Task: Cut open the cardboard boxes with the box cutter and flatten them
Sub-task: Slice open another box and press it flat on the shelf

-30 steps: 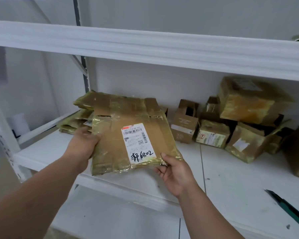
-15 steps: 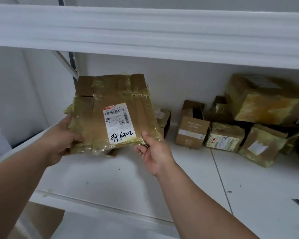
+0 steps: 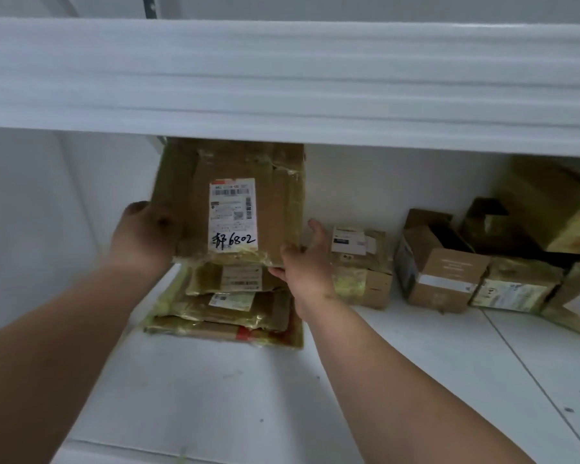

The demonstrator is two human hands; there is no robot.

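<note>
A flattened cardboard box (image 3: 275,209) with a white label marked 6802 is held tilted up against the back wall, just above a stack of flattened boxes (image 3: 228,316) on the white shelf (image 3: 248,396). My left hand (image 3: 144,236) grips its left edge. My right hand (image 3: 305,262) holds its lower right corner, thumb on the front face and fingers spread behind. The box cutter is out of view.
Several unflattened taped boxes stand along the back wall to the right: a small one (image 3: 362,266) beside my right hand, an open brown one (image 3: 442,262), and larger ones (image 3: 549,212) farther right. The upper shelf's front beam (image 3: 282,78) hangs close overhead.
Both hands carried the flattened box forward and up over the stack at the shelf's back left. The camera moved closer, and the cutter at the right edge left the view.
</note>
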